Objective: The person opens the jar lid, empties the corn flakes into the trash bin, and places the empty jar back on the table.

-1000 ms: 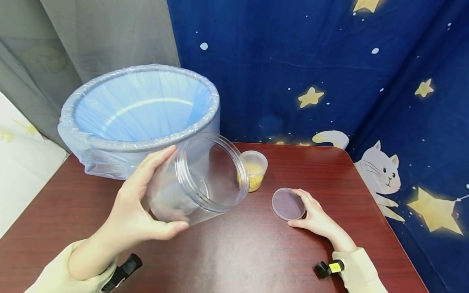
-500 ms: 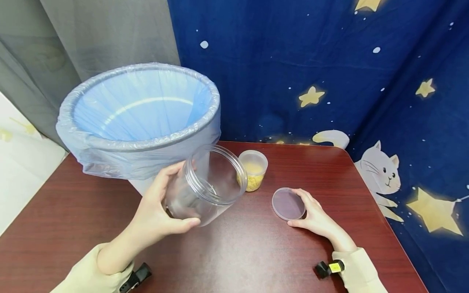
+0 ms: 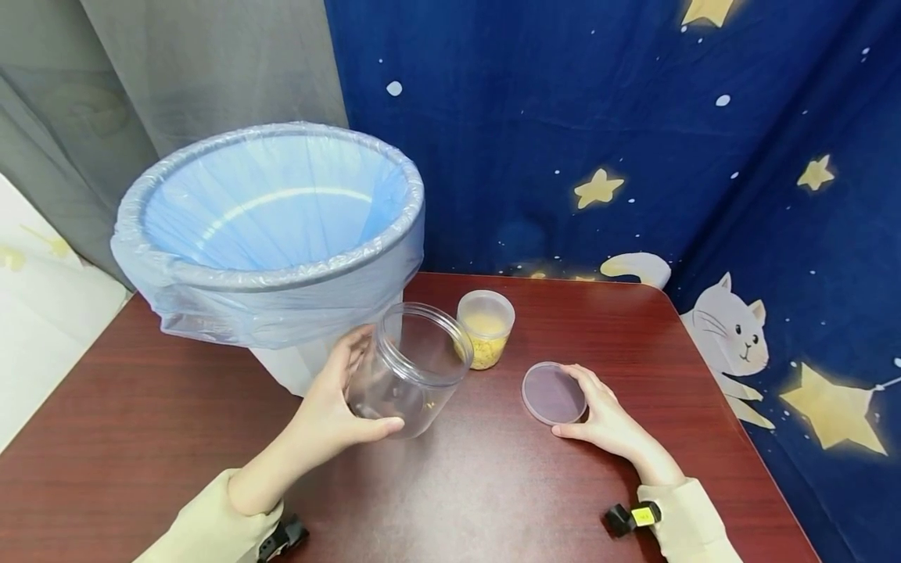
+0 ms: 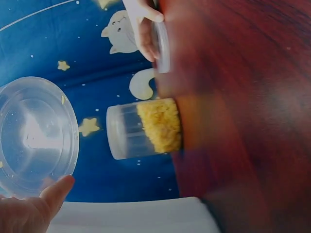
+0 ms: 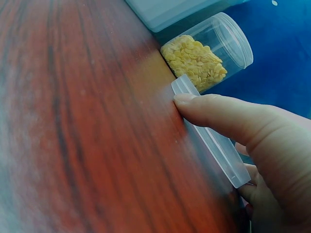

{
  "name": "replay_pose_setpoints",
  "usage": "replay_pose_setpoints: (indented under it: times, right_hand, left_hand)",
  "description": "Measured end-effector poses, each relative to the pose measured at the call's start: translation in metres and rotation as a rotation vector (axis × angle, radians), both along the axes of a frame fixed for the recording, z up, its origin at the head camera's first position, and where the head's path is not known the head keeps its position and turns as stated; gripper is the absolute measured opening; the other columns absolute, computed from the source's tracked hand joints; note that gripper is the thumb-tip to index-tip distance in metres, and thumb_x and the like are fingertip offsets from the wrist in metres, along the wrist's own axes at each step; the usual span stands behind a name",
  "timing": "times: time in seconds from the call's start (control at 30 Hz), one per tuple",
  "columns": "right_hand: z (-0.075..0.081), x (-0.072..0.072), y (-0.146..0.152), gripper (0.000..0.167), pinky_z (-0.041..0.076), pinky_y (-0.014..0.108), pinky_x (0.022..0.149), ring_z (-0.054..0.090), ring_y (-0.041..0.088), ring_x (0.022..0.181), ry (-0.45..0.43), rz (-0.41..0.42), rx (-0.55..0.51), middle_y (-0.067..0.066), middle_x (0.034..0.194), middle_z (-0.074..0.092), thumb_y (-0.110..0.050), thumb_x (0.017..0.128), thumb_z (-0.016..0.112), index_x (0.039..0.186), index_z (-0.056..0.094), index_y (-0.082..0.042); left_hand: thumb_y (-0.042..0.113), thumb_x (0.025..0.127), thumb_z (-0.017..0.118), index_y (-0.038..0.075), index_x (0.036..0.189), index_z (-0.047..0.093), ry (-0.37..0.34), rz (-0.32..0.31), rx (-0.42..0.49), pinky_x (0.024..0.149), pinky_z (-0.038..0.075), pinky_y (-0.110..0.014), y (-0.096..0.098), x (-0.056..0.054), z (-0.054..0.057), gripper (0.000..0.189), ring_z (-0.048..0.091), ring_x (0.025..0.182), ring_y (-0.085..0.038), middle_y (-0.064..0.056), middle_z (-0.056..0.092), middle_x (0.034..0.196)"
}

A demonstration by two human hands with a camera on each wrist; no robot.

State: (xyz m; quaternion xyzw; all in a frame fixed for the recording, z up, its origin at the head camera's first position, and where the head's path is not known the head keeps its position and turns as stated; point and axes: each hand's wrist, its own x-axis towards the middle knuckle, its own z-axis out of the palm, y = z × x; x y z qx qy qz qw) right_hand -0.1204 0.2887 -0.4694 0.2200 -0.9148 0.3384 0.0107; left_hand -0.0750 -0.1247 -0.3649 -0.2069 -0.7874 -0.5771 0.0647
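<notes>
My left hand [image 3: 336,408] grips a clear plastic jar [image 3: 415,395] around its side, thumb toward me. The jar leans to the right with its open mouth up, and a few yellow bits cling inside its base [image 4: 36,136]. On the table to the right, my right hand [image 3: 601,414] holds a clear round lid [image 3: 554,393] by its rim, thumb and fingers on opposite edges; the right wrist view shows the lid [image 5: 218,148] flat on the wood. Behind them stands a second clear jar [image 3: 486,336], upright and open, partly filled with yellow flakes [image 5: 194,60].
A large white bin [image 3: 281,363] lined with a blue bag [image 3: 281,274] stands at the back left, just behind the left hand. The reddish wooden table [image 3: 479,485] ends at a blue star-patterned curtain [image 3: 507,141].
My left hand has moved right and down with the jar, bringing it closer to the table and tipping its mouth more upward. The right hand and lid have stayed put.
</notes>
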Motion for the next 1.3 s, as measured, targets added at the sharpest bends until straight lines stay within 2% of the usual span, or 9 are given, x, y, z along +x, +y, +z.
replay_pose_setpoints:
  times: [0.1,0.17,0.33,0.5,0.73,0.9,1.0,1.17,1.3]
  right_hand:
    - [0.0,0.0,0.0,0.092,0.026,0.061,0.095,0.035,0.034,0.126,0.005,0.002,-0.002,0.016,0.14,0.039,-0.031,0.065,0.087,0.14,0.039,-0.006]
    - [0.0,0.0,-0.001,0.092,0.026,0.06,0.095,0.035,0.034,0.126,0.008,0.002,-0.003,0.016,0.14,0.039,-0.031,0.065,0.087,0.14,0.039,-0.006]
    - [-0.001,-0.001,0.0,0.092,0.027,0.06,0.095,0.035,0.032,0.126,0.009,0.005,-0.001,0.015,0.14,0.039,-0.032,0.065,0.087,0.14,0.039,-0.007]
    - [-0.001,0.0,0.0,0.092,0.027,0.06,0.096,0.035,0.033,0.127,0.001,0.004,0.001,0.015,0.14,0.039,-0.033,0.066,0.086,0.14,0.039,-0.007]
    - [-0.001,0.0,0.0,0.092,0.027,0.06,0.096,0.035,0.032,0.127,0.005,0.005,-0.001,0.015,0.141,0.039,-0.033,0.066,0.086,0.14,0.039,-0.007]
    - [-0.002,0.0,0.0,0.092,0.027,0.06,0.096,0.035,0.032,0.127,0.009,0.007,0.001,0.015,0.14,0.039,-0.034,0.066,0.087,0.14,0.039,-0.007]
    - [-0.001,0.0,0.0,0.092,0.027,0.06,0.096,0.035,0.033,0.127,0.009,0.005,0.001,0.015,0.14,0.039,-0.033,0.066,0.086,0.14,0.039,-0.006]
    - [0.0,0.0,-0.001,0.092,0.027,0.061,0.096,0.035,0.033,0.127,0.01,0.004,0.0,0.016,0.14,0.039,-0.033,0.066,0.086,0.141,0.039,-0.006]
    - [0.001,0.0,0.0,0.092,0.026,0.061,0.095,0.035,0.034,0.127,0.015,0.003,0.006,0.016,0.14,0.039,-0.033,0.066,0.086,0.14,0.04,-0.006]
  left_hand:
    - [0.012,0.059,0.089,0.012,0.149,0.026,-0.007,0.008,-0.069,0.106,0.03,-0.047,0.001,-0.003,-0.004,0.109,0.038,0.132,-0.026,-0.014,0.042,0.143]
    - [0.016,0.06,0.089,0.013,0.15,0.024,-0.004,0.009,-0.107,0.102,0.034,-0.051,0.002,-0.005,-0.008,0.111,0.04,0.13,-0.026,-0.013,0.043,0.142]
    - [0.018,0.06,0.089,0.016,0.151,0.025,0.0,-0.027,-0.114,0.097,0.039,-0.047,0.005,-0.011,-0.018,0.111,0.042,0.126,-0.022,-0.006,0.043,0.143]
    - [0.013,0.059,0.089,0.016,0.151,0.026,-0.016,-0.075,-0.08,0.103,0.034,-0.038,0.009,-0.015,-0.029,0.111,0.042,0.128,-0.021,-0.008,0.039,0.143]
    - [0.012,0.058,0.088,0.008,0.147,0.028,-0.026,-0.083,-0.098,0.105,0.031,-0.038,0.014,-0.018,-0.041,0.108,0.042,0.127,-0.021,-0.01,0.041,0.141]
    - [0.013,0.058,0.088,0.008,0.146,0.028,-0.039,-0.093,-0.077,0.106,0.029,-0.03,0.015,-0.021,-0.048,0.107,0.044,0.125,-0.022,-0.01,0.046,0.136]
    - [0.013,0.059,0.088,0.007,0.146,0.026,-0.057,-0.105,-0.066,0.107,0.028,-0.033,0.014,-0.024,-0.049,0.107,0.043,0.126,-0.022,-0.012,0.047,0.135]
    - [0.016,0.061,0.088,0.007,0.145,0.029,-0.061,-0.106,-0.097,0.105,0.031,-0.046,0.014,-0.03,-0.053,0.103,0.042,0.126,-0.021,-0.008,0.047,0.135]
    - [0.017,0.061,0.089,0.005,0.144,0.028,-0.079,-0.124,-0.111,0.105,0.029,-0.049,0.014,-0.034,-0.054,0.104,0.041,0.128,-0.023,-0.01,0.047,0.137]
